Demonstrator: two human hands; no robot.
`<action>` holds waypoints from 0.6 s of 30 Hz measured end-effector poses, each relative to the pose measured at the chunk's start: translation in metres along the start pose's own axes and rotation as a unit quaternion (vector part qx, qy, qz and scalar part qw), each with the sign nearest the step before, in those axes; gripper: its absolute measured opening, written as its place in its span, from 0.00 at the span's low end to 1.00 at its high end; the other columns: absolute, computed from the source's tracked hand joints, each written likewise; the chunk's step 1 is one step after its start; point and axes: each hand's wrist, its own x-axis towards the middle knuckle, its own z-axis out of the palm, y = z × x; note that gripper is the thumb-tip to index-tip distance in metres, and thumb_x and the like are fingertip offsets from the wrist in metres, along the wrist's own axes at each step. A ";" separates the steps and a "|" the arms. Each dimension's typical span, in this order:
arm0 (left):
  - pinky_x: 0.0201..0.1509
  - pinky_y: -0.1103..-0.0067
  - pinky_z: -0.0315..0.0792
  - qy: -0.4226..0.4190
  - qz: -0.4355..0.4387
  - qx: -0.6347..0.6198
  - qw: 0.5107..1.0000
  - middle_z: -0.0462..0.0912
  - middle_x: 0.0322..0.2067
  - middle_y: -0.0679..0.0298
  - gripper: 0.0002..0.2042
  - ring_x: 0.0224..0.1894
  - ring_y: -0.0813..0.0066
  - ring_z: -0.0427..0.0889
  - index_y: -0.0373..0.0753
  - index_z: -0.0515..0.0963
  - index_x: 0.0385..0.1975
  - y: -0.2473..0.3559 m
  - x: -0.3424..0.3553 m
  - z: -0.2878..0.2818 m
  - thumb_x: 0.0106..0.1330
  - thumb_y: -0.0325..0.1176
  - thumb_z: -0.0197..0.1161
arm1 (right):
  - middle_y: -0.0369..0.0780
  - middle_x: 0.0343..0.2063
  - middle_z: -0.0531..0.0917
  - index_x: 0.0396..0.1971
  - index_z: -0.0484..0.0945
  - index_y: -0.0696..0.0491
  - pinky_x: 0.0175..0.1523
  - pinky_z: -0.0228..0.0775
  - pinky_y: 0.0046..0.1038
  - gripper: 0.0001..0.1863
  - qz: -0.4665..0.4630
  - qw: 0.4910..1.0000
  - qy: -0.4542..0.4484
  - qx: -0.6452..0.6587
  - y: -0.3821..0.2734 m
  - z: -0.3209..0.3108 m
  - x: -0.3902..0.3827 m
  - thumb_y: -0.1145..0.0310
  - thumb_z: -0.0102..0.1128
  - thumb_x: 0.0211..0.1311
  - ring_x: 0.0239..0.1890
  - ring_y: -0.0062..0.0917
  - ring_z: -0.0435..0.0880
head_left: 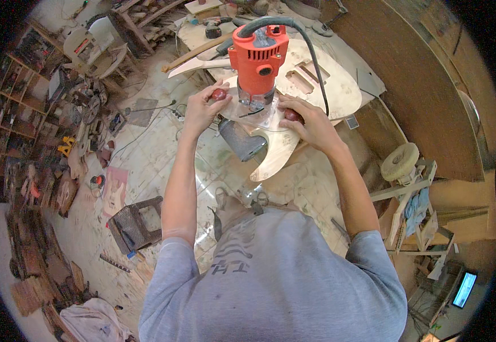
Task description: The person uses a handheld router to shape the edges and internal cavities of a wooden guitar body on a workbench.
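from here i have the left hand [202, 110] and right hand [315, 122] gripping 2 knobs [219, 94] of the red router [259, 62], over pale wood [280, 149].

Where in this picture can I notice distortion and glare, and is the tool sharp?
Head view: the brown wooden panel at right looks bowed; head view: white glare patches mark the tiled floor near mid-frame; head view: the red router looks fairly sharp.
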 end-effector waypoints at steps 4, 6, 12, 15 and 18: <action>0.64 0.74 0.75 0.011 -0.016 -0.002 1.000 0.86 0.60 0.53 0.19 0.64 0.68 0.84 0.40 0.88 0.53 0.001 -0.006 0.002 0.64 0.38 0.76 | 0.48 0.61 0.83 0.59 0.82 0.53 0.62 0.77 0.36 0.24 -0.036 0.999 0.008 -0.013 0.021 0.005 0.005 0.64 0.73 0.63 0.55 0.40 0.87; 0.65 0.74 0.74 0.014 -0.002 0.012 1.000 0.86 0.59 0.53 0.18 0.65 0.68 0.83 0.40 0.88 0.53 -0.001 -0.008 0.000 0.64 0.38 0.76 | 0.49 0.62 0.82 0.60 0.80 0.53 0.62 0.77 0.37 0.25 -0.043 0.999 0.008 -0.018 0.023 0.006 0.008 0.63 0.72 0.65 0.54 0.43 0.87; 0.67 0.75 0.72 0.037 -0.036 -0.007 0.999 0.87 0.58 0.53 0.17 0.66 0.67 0.82 0.38 0.87 0.53 0.012 -0.017 -0.001 0.66 0.35 0.75 | 0.50 0.64 0.80 0.62 0.79 0.53 0.61 0.78 0.36 0.26 -0.004 0.999 -0.039 0.013 0.016 0.000 0.016 0.64 0.71 0.65 0.52 0.40 0.88; 0.68 0.76 0.72 0.033 -0.030 0.010 0.999 0.87 0.57 0.53 0.18 0.67 0.67 0.81 0.38 0.87 0.54 0.013 -0.018 -0.002 0.66 0.35 0.75 | 0.51 0.65 0.79 0.62 0.79 0.52 0.60 0.79 0.36 0.26 0.014 0.999 -0.040 0.018 0.010 -0.001 0.015 0.64 0.71 0.65 0.50 0.38 0.89; 0.67 0.75 0.73 0.037 -0.028 0.005 0.999 0.87 0.57 0.53 0.18 0.66 0.68 0.82 0.38 0.87 0.54 0.013 -0.021 -0.003 0.66 0.35 0.75 | 0.51 0.65 0.79 0.62 0.79 0.52 0.60 0.78 0.36 0.26 0.014 0.999 -0.040 0.026 0.010 -0.001 0.016 0.64 0.71 0.65 0.50 0.39 0.89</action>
